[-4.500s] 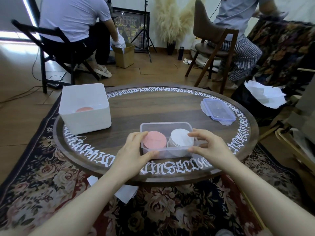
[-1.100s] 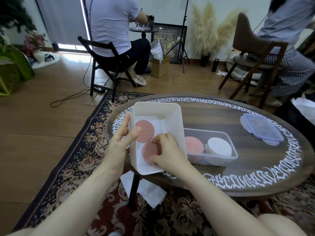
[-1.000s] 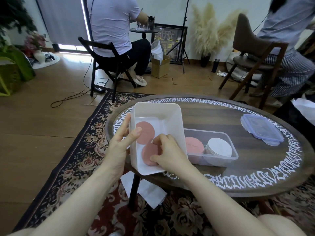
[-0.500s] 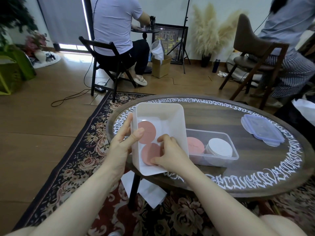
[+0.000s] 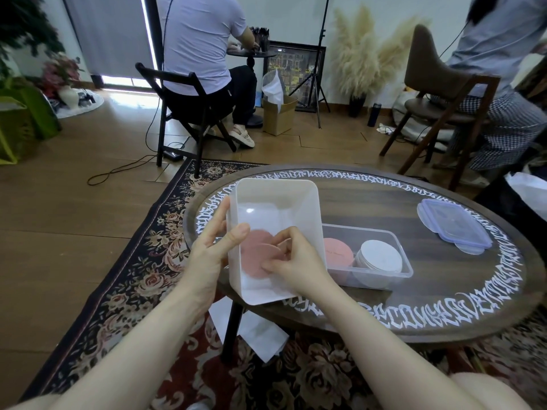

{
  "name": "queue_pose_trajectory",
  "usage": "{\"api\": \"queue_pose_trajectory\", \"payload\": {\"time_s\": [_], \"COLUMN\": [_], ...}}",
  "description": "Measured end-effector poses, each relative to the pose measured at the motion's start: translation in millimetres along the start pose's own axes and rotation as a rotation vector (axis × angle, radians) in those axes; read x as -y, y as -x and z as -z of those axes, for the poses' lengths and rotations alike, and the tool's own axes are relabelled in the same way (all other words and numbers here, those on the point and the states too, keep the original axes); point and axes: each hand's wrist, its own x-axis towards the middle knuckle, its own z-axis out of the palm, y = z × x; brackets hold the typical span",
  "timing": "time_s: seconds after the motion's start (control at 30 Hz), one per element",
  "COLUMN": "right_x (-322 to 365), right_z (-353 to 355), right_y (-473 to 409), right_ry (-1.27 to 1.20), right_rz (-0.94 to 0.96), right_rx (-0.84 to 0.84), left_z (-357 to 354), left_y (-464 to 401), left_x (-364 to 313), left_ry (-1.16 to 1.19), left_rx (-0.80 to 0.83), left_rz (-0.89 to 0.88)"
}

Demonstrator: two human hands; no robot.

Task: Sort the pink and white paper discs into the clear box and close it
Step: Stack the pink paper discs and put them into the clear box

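I see the left hand (image 5: 211,250) gripping the left wall of the white bin (image 5: 276,202), which is tilted toward me at the table (image 5: 444,297) edge. The right hand (image 5: 291,261) reaches inside, fingers pinching pink discs (image 5: 256,255). The clear box (image 5: 367,257) sits just right of the bin, holding one pink stack (image 5: 337,253) and one white stack (image 5: 380,255). Its lid (image 5: 451,221) lies well apart.

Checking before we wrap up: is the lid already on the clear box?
No: the blue-rimmed lid lies on the table to the right, apart from the clear box, which stands open with its discs showing.
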Motion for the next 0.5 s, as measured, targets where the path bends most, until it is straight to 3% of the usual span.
{"api": "queue_pose_trajectory", "payload": {"time_s": [0.13,0.23,0.37,0.5], "right_x": [-1.3,-3.9,-0.5,3.1], "right_z": [0.8,-2.5,-4.1,-1.8], "right_y": [-0.3,2.3,7.2,10.6], "right_ry": [-0.053,0.067,0.343,0.358], "right_rz": [-0.04,-0.057,0.06,0.159], "right_rx": [-0.001,0.024,-0.082,-0.13], "left_z": [1.2,1.6,1.3,0.0], "left_y": [0.1,0.9,0.7,-0.4], "left_x": [0.5,0.1,0.4,1.0], "left_ry": [0.005,0.0,0.013,0.004], "left_rx": [0.022,0.056,0.036,0.013], "left_rz": [-0.001,-0.006,-0.004,0.001]}}
